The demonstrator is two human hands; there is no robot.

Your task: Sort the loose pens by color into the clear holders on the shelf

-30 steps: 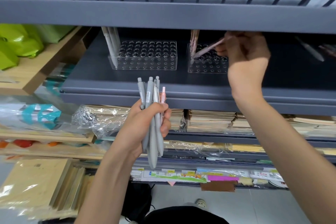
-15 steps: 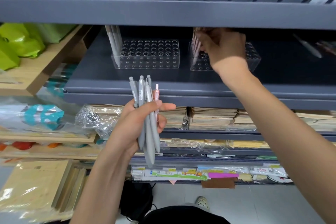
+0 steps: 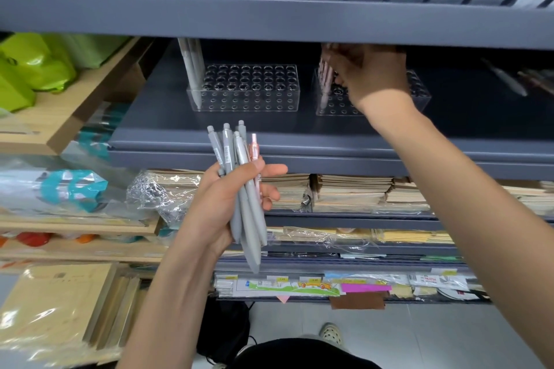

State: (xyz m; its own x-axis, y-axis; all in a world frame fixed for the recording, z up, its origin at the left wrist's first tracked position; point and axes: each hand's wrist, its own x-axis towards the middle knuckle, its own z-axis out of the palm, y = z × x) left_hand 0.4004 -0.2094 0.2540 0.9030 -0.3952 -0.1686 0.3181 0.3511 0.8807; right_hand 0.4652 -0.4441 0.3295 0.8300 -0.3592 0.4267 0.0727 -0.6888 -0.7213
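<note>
Glossy green bags (image 3: 27, 69) are sitting at the far left above a pale wooden ledge (image 3: 60, 117). Beside that, on the dark grey metal shelf (image 3: 150, 120), the left clear holder (image 3: 245, 88) is standing. It is a rectangular acrylic block drilled with rows of round holes. A few matte grey pens (image 3: 192, 69) are standing upright at its left end, but the beam above is hiding their tops, so I am not counting them.

Below the shelf edge, my left hand (image 3: 215, 207) is gripping a bundle of pens (image 3: 229, 153), with the fingers wrapping the barrels and the thumb stretching across them. The clicker ends are pointing up. I am counting four grey tops and one pink pen (image 3: 254, 150) at the bundle's right side.

Further right, a second clear holder (image 3: 419, 93) of the same shape is standing on the shelf. Slim pink pens (image 3: 325, 81) are leaning in its left end, overlapping too much to count. My right hand (image 3: 368, 75) is reaching up over them with the wrist bent and the fingers curling down in shadow at their tops. I cannot tell whether they are pinching one. At the far right, loose pens (image 3: 506, 78) are lying blurred on the shelf.
</note>
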